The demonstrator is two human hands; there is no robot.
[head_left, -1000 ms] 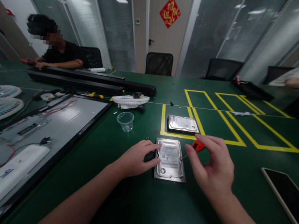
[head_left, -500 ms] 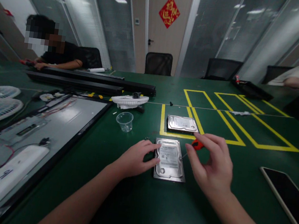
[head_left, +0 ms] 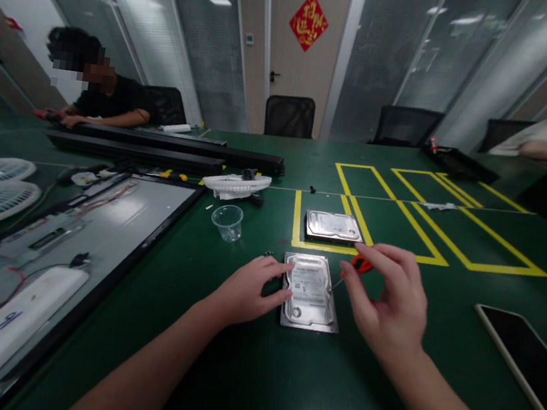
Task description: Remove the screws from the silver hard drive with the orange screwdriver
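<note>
A silver hard drive [head_left: 310,297] lies label up on the green table in front of me. My left hand [head_left: 255,289] holds it at its left side, with thumb and forefinger spread on the top cover. Pinched in the fingers of my right hand [head_left: 387,294] is a small screwdriver [head_left: 361,264] with a red and black handle. Its thin shaft slants down to the right edge of the drive's cover; the exact tip contact is too small to make out. Just beyond lies a second hard drive [head_left: 334,226], inside a yellow tape outline.
A clear plastic cup [head_left: 227,222] stands left of the drives, a white fan part [head_left: 236,185] behind it. A large open panel [head_left: 136,210] fills the left side. A phone [head_left: 525,359] lies right. Two people sit across the table, beyond long black bars [head_left: 160,150].
The screwdriver handle has turned slightly in my right fingers. My left hand and both drives stay in place; the view has shifted a trifle.
</note>
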